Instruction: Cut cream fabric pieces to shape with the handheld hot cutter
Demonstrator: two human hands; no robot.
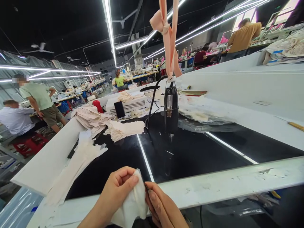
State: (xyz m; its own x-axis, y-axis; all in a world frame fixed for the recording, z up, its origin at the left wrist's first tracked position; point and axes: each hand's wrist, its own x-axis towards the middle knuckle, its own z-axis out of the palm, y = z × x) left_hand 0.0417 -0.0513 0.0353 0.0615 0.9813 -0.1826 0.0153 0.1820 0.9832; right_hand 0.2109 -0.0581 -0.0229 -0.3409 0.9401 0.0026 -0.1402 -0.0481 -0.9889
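Note:
My left hand [121, 186] is closed on a piece of white cloth [135, 202], pinched between thumb and fingers above the table's front edge. Close against the cloth's right side, my right hand [160, 202] has its thumb and fingers pressed together on a small dark thing, too small to name. The lower part of the cloth hangs down between both hands. Beyond them, a black cylindrical tool with a metal tip [171, 110] hangs upright over the black tabletop [190, 158], tied to a knotted pink fabric strip [167, 41].
Pale fabric pieces [125, 129] and a longer pale strip [73, 164] lie on the left. Behind stand a phone [119, 109] and a white vented box [128, 105]. Clear plastic bags [206, 115] lie right of the tool; a wooden-handled pick [295, 125] rests far right. Several people work beyond.

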